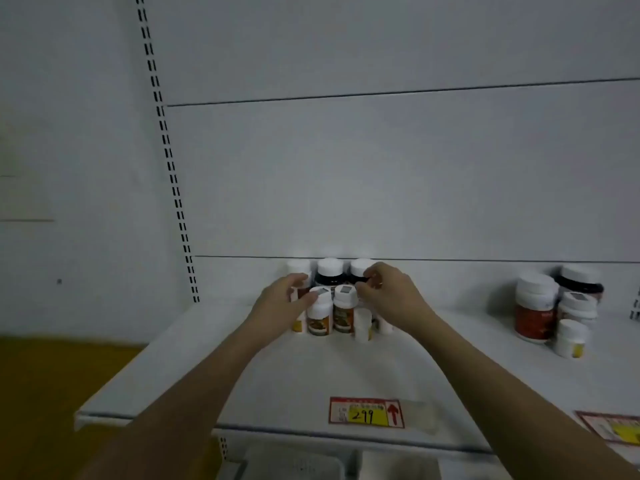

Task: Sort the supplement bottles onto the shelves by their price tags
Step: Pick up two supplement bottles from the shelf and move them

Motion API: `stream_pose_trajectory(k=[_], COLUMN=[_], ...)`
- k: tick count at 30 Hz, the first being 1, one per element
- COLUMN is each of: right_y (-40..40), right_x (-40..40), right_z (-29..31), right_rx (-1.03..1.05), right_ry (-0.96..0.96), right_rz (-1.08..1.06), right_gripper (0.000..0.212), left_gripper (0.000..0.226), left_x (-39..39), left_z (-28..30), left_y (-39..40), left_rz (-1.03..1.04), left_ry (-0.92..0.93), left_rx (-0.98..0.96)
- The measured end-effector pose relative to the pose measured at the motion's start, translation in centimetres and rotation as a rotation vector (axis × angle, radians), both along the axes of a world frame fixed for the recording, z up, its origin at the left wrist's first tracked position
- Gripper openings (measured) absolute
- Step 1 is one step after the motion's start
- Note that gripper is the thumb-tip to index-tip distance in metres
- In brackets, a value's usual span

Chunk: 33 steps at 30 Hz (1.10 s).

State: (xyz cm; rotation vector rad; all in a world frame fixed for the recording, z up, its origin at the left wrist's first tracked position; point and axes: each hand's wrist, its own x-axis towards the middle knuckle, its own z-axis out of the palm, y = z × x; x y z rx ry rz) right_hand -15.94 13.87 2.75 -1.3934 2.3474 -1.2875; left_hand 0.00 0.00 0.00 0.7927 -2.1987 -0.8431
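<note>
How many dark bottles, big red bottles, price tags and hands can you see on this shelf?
Dark bottles: 3
Big red bottles: 1
Price tags: 2, one cut off at the edge
Hands: 2, the left hand and the right hand
Total: 8

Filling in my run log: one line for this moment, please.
left hand: touching bottle cluster | right hand: fingers curled at cluster | shelf tag: 299 | second cluster: right, untouched
</note>
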Motion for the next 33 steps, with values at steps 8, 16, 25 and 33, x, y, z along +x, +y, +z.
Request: stream_pose_trajectory(k=[8,16,25,33], right_y=[-2.4,-3.6,-1.4,-0.2], right_x=[-0.2,-0.2,-0.4,0.2], right_z=[-1.5,-3.0,-2.1,-1.4], right_rx=[0.05,-0.059,-0.353,-0.256], right_ry=[0.107,0.154,-0.047,-0.483], right_rz=[-0.052,-0.105,0.096,0.321], right_gripper=[0.037,0.032,0.023,0.021], left_gripper=[0.041,0.028,0.017,0.028], left_x=[-1.8,-2.3,-1.0,-0.5], left_z=[-1.3,-2.3,-0.3,-0.1], left_y=[-1.4,-2.4,-0.6,0.6], left_rz=[-0.091,-0.073,-0.157,-0.4], left_ry=[0.108,0.17,0.495,0.403], left_rx=[0.128,0.101,0.124,0.349])
